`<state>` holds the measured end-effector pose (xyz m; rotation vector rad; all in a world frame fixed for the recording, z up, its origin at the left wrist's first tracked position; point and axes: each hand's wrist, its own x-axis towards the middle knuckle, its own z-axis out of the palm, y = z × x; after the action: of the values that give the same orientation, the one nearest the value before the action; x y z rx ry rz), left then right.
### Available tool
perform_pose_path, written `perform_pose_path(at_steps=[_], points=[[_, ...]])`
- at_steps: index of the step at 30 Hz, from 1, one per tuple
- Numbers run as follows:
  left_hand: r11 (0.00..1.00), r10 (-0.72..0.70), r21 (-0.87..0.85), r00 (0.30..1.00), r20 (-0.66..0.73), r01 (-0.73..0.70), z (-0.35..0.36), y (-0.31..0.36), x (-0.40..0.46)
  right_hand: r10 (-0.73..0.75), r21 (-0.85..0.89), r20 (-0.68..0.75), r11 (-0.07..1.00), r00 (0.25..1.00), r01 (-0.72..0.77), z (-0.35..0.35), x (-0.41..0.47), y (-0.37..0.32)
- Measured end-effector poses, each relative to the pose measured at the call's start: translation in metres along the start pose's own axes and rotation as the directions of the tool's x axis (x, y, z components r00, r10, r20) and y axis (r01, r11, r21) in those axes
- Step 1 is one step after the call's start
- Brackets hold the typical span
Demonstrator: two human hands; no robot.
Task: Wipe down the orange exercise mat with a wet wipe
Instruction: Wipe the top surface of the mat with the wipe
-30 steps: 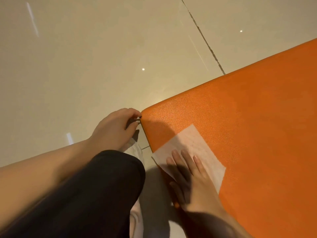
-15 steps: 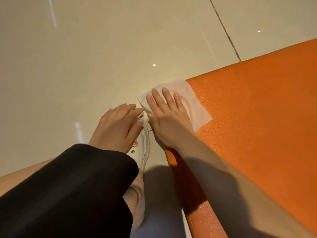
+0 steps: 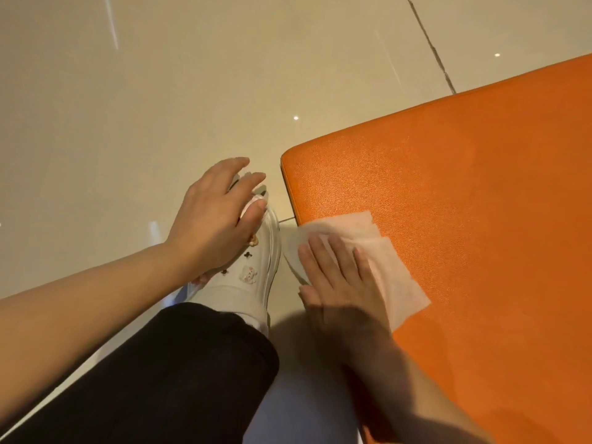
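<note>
Two bare hands show in the head view, low in the picture. The right hand point(image 3: 344, 283) lies flat with straight fingers spread on the wipe point(image 3: 368, 251), pressing it down without curling round it. That white wipe is folded, two layers showing at its 12 o'clock edge, and it lies over the mat's point(image 3: 464, 219) 9 o'clock edge, just below the rounded corner; part of it hangs past the edge over the floor point(image 3: 160, 91). From the picture's centre the mat fills the 3 o'clock side, orange and grainy, lying flat on pale glossy tiles with a dark grout line running off at 1 o'clock.

At 9 o'clock of the wipe, the left hand point(image 3: 217, 219) rests on the toe of a white shoe point(image 3: 253, 283), fingers loosely bent over it and holding nothing else I can make out. The shoe carries small charms and sits just beside the mat's edge, not touching it. A black trouser leg point(image 3: 176, 373) covers the 6 o'clock area.
</note>
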<state>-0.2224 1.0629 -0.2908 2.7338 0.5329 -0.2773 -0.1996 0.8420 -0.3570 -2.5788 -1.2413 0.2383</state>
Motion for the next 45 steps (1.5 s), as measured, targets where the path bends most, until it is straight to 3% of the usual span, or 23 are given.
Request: perform_pose_path(at_steps=[3,9,15,22,28,37,41,45], points=[[0.999,-0.038,-0.01,0.998,-0.049,0.038,0.001,0.002,-0.002,-0.042,-0.03,0.098,0.999,0.994,0.045,-0.007,0.06,0.005],[0.999,0.014,0.036,0.998,-0.066,-0.012,0.005,0.003,-0.008,-0.132,-0.068,0.229,0.986,0.965,0.151,-0.025,0.13,0.034],[0.998,-0.054,-0.024,0.995,-0.09,0.052,0.003,0.005,-0.008,-0.155,-0.031,0.094,0.987,0.983,0.158,-0.017,0.06,0.026],[0.983,-0.098,-0.163,0.99,-0.1,0.08,0.003,-0.002,-0.013,-0.166,-0.043,0.108,0.984,0.98,0.171,-0.016,-0.009,0.028],[0.913,-0.208,-0.38,0.971,-0.12,0.148,0.0,-0.005,-0.011,-0.178,-0.02,0.128,0.983,0.976,0.182,-0.015,0.033,0.029],[0.849,-0.321,-0.463,0.944,-0.07,0.254,-0.008,-0.006,-0.011,-0.124,-0.062,0.183,0.989,0.975,0.137,-0.029,0.147,0.025],[0.899,-0.259,-0.385,0.963,-0.078,0.211,-0.008,-0.004,0.0,-0.023,-0.063,0.137,0.998,0.99,0.032,-0.034,0.139,0.052],[0.977,0.016,-0.21,0.998,-0.068,-0.03,-0.01,0.015,0.013,0.1,-0.067,0.109,0.993,0.989,-0.093,-0.056,0.127,0.105]])
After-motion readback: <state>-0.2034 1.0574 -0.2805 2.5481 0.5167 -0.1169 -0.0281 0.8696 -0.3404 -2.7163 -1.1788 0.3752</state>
